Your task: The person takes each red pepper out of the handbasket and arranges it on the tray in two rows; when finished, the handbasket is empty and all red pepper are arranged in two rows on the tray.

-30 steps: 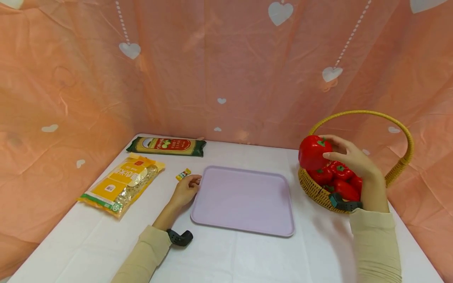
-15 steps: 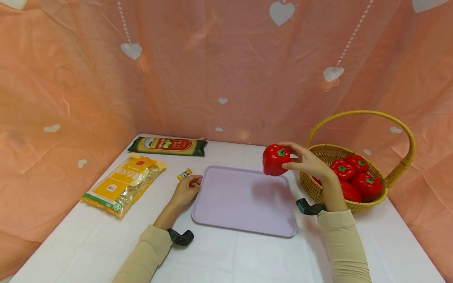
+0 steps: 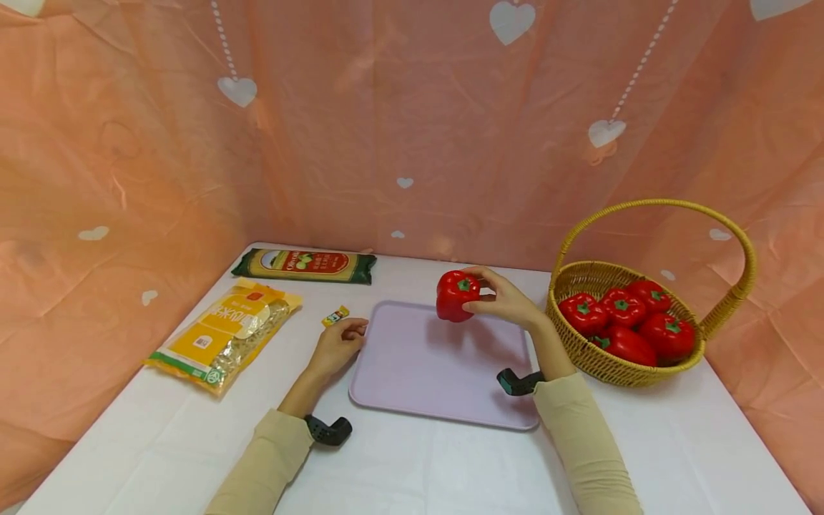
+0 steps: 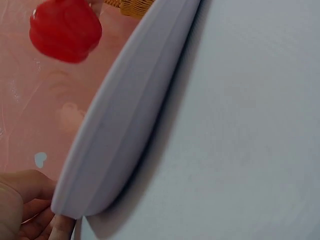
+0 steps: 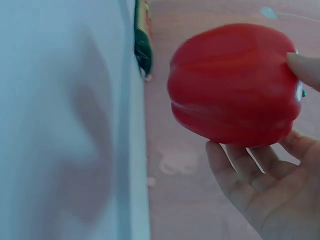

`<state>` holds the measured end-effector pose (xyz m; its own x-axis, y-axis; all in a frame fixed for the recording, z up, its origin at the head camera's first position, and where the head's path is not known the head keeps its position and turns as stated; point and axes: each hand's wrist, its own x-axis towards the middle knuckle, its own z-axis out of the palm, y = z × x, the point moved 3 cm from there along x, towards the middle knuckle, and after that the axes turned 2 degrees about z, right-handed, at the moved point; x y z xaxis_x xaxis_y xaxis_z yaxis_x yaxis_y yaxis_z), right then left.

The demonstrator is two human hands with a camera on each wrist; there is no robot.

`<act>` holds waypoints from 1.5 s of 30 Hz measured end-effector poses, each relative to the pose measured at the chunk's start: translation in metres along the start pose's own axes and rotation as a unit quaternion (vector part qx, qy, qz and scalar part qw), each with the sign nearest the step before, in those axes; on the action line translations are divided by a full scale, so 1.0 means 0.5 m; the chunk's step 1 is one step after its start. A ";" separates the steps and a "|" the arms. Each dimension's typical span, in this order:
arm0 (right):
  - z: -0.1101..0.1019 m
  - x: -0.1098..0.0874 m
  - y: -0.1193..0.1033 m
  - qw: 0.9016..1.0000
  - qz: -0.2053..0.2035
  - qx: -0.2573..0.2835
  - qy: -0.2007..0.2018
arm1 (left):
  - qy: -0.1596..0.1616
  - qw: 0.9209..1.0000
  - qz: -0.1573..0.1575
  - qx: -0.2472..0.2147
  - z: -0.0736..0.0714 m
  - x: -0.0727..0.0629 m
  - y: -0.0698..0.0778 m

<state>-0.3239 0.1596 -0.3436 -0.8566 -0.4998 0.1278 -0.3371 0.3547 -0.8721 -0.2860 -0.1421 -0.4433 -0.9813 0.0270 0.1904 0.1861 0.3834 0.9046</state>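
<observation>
In the head view my right hand (image 3: 505,297) holds a red bell pepper (image 3: 453,295) above the far part of the lilac tray (image 3: 412,372). The right wrist view shows the thumb on the stem end of the pepper (image 5: 232,85) and the fingers beneath it. At the tray's left edge is my left hand (image 3: 337,347); the left wrist view has its fingers (image 4: 35,185) at the rim of the tray (image 4: 115,115), one of them under it, pinching the edge. Several more red bell peppers (image 3: 621,307) lie in a wicker basket (image 3: 599,365) to the right.
A yellow bag of grain (image 3: 222,332) lies on the left of the white table (image 3: 412,465). Behind it is a green and gold packet (image 3: 302,265). A small yellow sachet (image 3: 335,315) sits by my left hand. The basket's tall handle (image 3: 656,202) arches up.
My right hand has carried the bell pepper leftward from over the basket to over the tray. The left hand stays at the tray's left edge, and the tray has not visibly moved.
</observation>
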 end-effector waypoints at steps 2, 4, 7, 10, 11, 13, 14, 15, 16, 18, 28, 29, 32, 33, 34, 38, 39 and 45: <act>0.016 0.004 -0.013 1.000 0.004 0.003 0.000 | 0.001 1.000 -0.001 0.003 0.000 -0.001 -0.001; 0.030 0.007 -0.026 1.000 0.012 -0.001 -0.001 | 0.001 1.000 -0.002 0.004 0.000 -0.002 -0.002; 0.049 0.018 -0.026 1.000 0.020 0.000 -0.005 | 0.000 1.000 -0.004 0.004 0.000 -0.003 -0.005; 0.066 0.027 -0.019 1.000 0.016 -0.005 -0.010 | -0.001 1.000 -0.003 0.002 0.001 -0.004 -0.009; 0.071 0.030 -0.017 1.000 0.012 -0.004 -0.011 | -0.001 1.000 -0.002 0.001 0.001 -0.004 -0.009; 0.081 0.033 -0.015 1.000 0.009 -0.004 -0.013 | 0.000 1.000 -0.001 -0.005 0.003 -0.004 -0.011; 0.085 0.034 -0.013 1.000 0.008 -0.004 -0.013 | 0.000 1.000 -0.002 -0.007 0.003 -0.004 -0.012; 0.090 0.035 -0.012 1.000 0.009 -0.003 -0.014 | 0.000 1.000 -0.001 -0.010 0.004 -0.004 -0.013; 0.094 0.037 -0.010 1.000 0.011 0.000 -0.014 | 0.001 1.000 -0.001 -0.014 0.004 -0.004 -0.013; 0.102 0.041 -0.005 1.000 0.016 0.006 -0.014 | 0.003 1.000 0.000 -0.019 0.004 -0.006 -0.011; 0.134 0.088 0.061 1.000 0.002 0.021 0.011 | 0.000 1.000 0.004 -0.018 0.000 -0.006 -0.008; 0.137 0.090 0.063 1.000 0.003 0.018 0.013 | 0.000 1.000 0.002 -0.012 0.000 -0.005 -0.008; 0.143 0.095 0.065 1.000 0.004 0.019 0.014 | 0.000 1.000 -0.003 0.000 0.001 -0.001 -0.009; 0.144 0.096 0.065 1.000 0.004 0.019 0.013 | 0.000 1.000 -0.001 0.003 0.001 -0.001 -0.008; 0.146 0.097 0.066 1.000 0.004 0.016 0.012 | 0.000 1.000 -0.003 0.005 0.002 0.000 -0.008; 0.151 0.097 0.070 1.000 0.004 0.004 0.007 | 0.000 1.000 -0.005 0.007 0.003 0.002 -0.008; 0.152 0.097 0.072 1.000 0.004 -0.001 0.007 | 0.000 1.000 -0.007 0.007 0.002 0.002 -0.008; 0.156 0.095 0.080 0.999 0.010 -0.036 0.014 | 0.000 1.000 -0.009 0.010 0.001 0.001 -0.007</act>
<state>-0.3476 0.0887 -0.4093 -0.8738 -0.4699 0.1247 -0.3461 0.4211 -0.8384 -0.2874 -0.1428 -0.4466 -0.9845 0.0190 0.1741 0.1669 0.4026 0.9000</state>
